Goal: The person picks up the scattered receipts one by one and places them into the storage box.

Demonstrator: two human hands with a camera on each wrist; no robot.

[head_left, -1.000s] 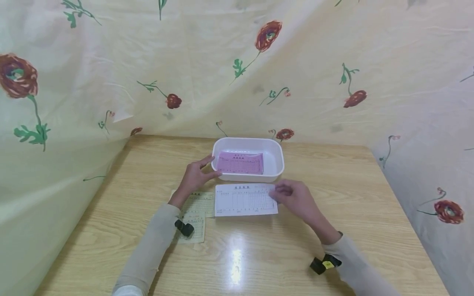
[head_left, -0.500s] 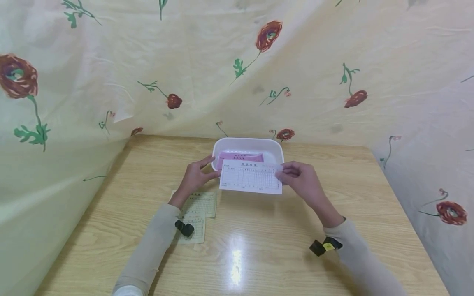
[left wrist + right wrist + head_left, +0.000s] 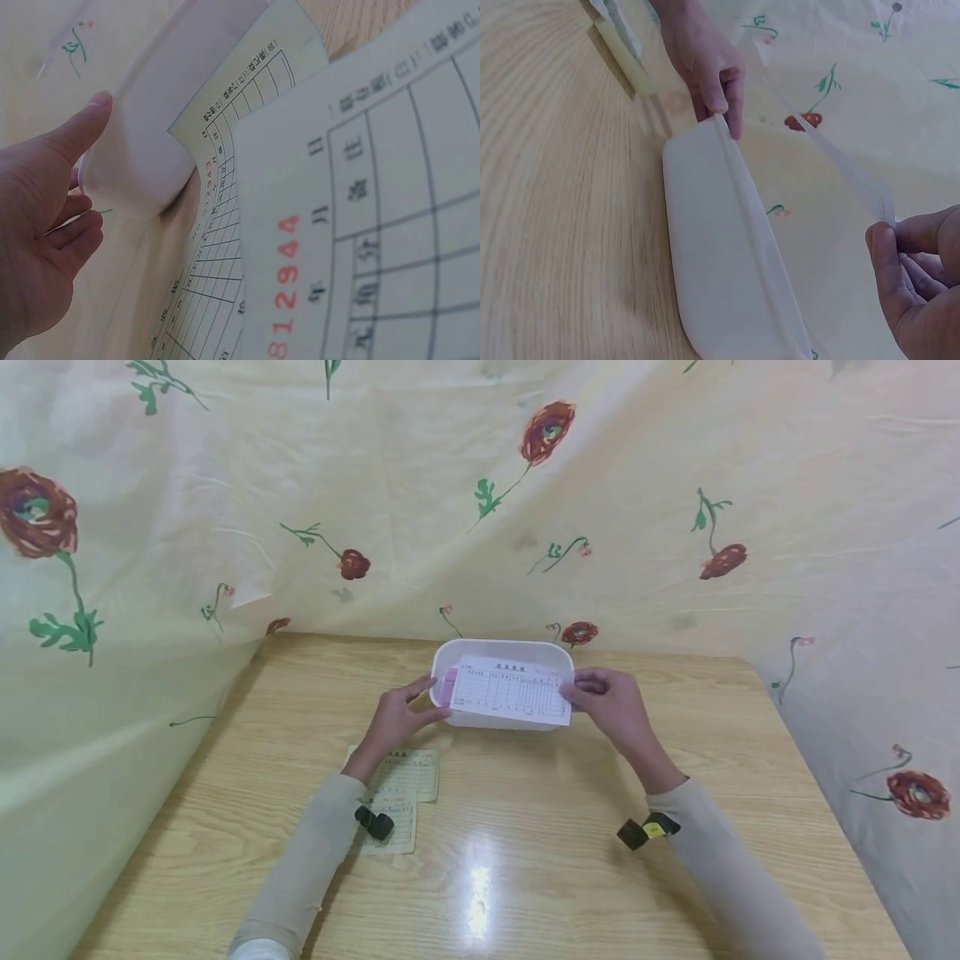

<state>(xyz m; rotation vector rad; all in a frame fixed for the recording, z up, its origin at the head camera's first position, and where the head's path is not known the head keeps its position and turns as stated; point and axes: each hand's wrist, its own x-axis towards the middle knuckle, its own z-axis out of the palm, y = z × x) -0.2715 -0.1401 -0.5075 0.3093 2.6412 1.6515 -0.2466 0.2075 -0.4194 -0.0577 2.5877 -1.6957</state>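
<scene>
My right hand pinches the right edge of a white printed receipt slip between thumb and fingers. The slip is held over the white plastic basin and hides most of its inside. In the right wrist view it is seen nearly edge-on, above the rim. At the basin's left end, my left hand grips the rim, thumb at the near side. A strip of a pink slip shows inside, left of the white one. Two pale yellow-green slips lie on the table below my left wrist, overlapping.
The wooden table runs up to a flowered cloth hung behind and along both sides. The basin stands near the table's back edge. Small black cameras are strapped to both wrists.
My right hand has carried the white slip up and away from me, from in front of the basin to over it, covering most of the pink slip. The left hand has stayed on the rim.
</scene>
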